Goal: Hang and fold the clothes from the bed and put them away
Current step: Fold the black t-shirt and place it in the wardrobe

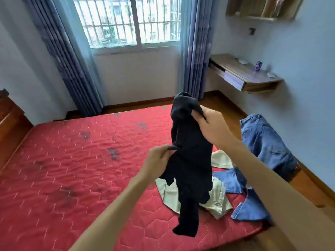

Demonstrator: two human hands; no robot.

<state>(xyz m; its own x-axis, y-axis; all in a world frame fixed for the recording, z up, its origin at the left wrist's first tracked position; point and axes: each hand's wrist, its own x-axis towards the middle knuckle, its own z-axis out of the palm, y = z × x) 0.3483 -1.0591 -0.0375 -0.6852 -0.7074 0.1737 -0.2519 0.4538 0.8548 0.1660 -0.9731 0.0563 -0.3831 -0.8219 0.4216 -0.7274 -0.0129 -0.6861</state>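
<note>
A black garment (190, 160) hangs crumpled in the air above the red quilted mattress (72, 169). My right hand (212, 127) grips its upper part, bunched near the top. Lower down, my left hand (159, 160) pinches an edge of the same garment at its left side. Its loose end dangles down to the mattress's near edge. Beneath it a cream garment (217, 198) lies on the mattress. Blue jeans (248, 205) lie at the mattress's right corner.
Another pair of blue jeans (266, 142) is draped at the right, off the bed's side. A wall-mounted wooden desk (244, 73) with a can (258, 65) is at the right wall. Curtains (72, 60) frame the window behind the bed. A wooden headboard (10, 120) stands at the left.
</note>
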